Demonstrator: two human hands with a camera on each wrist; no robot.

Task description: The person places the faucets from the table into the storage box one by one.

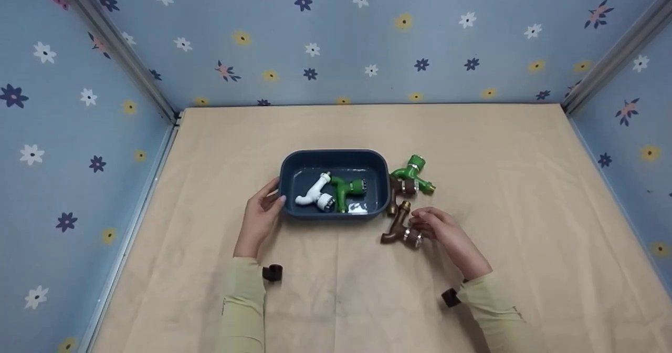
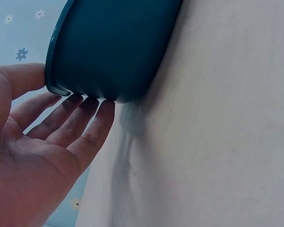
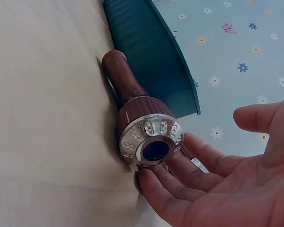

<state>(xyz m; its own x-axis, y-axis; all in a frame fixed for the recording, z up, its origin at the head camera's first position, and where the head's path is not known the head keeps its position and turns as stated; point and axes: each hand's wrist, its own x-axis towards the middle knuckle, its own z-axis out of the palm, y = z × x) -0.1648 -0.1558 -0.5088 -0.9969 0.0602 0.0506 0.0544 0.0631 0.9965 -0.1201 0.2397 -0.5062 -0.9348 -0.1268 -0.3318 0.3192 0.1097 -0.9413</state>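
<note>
A dark blue plastic basin (image 1: 333, 157) holds a white tap (image 1: 314, 190) and a green tap (image 1: 344, 190). At its left end my left hand (image 1: 260, 211) grips the basin, thumb at the rim and fingertips (image 2: 104, 109) against the wall below. A brown tap (image 1: 401, 229) with a silver-ringed knob lies on the table off the basin's front right corner. My right hand (image 1: 443, 232) is beside this tap, fingers (image 3: 151, 182) right at its knob and the thumb held apart.
Against the basin's right side lie a second brown tap (image 1: 395, 195) and another green tap (image 1: 409, 172), close together. Beige cloth (image 1: 336, 295) covers the table. Blue flowered panels (image 1: 357, 38) stand at the back and both sides.
</note>
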